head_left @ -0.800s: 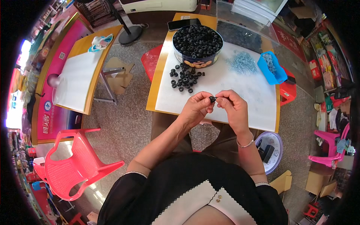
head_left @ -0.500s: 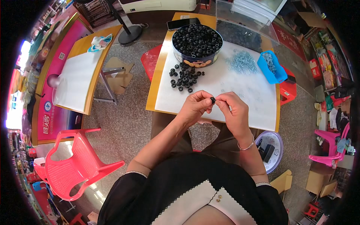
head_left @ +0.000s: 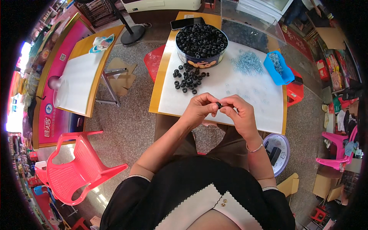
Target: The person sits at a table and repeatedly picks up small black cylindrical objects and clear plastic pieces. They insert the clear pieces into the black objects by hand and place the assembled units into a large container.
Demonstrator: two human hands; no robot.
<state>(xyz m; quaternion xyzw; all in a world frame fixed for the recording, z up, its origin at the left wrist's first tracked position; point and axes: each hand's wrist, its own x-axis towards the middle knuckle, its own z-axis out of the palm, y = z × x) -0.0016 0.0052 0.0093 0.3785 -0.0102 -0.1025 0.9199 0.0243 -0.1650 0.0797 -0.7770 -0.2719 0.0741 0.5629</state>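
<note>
Ring (head_left: 219, 105), on my feed, sits pinched between thumb and forefinger of the left hand (head_left: 201, 109); the right hand (head_left: 240, 114) meets its right side, whether gripping I cannot tell, over the table (head_left: 265, 115).

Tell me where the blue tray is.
In the head view, the blue tray is at the right edge of the table, just right of the pile of small pale pieces.

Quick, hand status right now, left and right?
Left hand: closed, pinching a small black piece between thumb and fingers.
Right hand: fingertips at the same piece; whether they grip it cannot be told.
</note>
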